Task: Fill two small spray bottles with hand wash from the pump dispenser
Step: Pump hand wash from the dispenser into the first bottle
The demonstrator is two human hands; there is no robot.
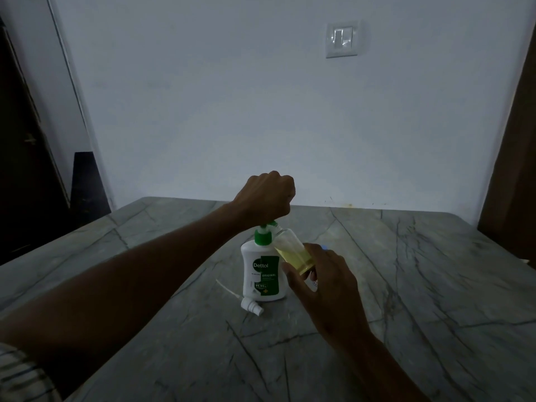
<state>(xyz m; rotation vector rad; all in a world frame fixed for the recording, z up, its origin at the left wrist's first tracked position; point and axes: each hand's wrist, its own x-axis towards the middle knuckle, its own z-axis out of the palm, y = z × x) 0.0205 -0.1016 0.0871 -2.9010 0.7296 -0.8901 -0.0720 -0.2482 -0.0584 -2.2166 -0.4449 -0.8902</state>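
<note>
At the far left a dark door (pixel 26 146) stands beside the pale wall (pixel 232 111). A striped sleeve (pixel 20 378) shows at the lower left corner, and the left forearm reaches across the grey veined counter (pixel 420 285). On the counter near the middle lies a white spray cap (pixel 251 304) with its thin dip tube, just left of the dispenser's base. The white dispenser (pixel 262 274) with its green pump stands upright. The left hand (pixel 268 197) is curled into a fist on top of the pump, hiding the pump head. The right hand (pixel 324 282) grips a clear bottle (pixel 293 250), tilted, its open mouth at the pump's nozzle; yellowish liquid fills its lower part. The bottle and right hand cover the dispenser's right side. A small blue thing shows behind the right hand's fingers, too hidden to name. A switch plate (pixel 342 39) sits on the wall at upper right, and a brown panel (pixel 513 158) edges the far right.
</note>
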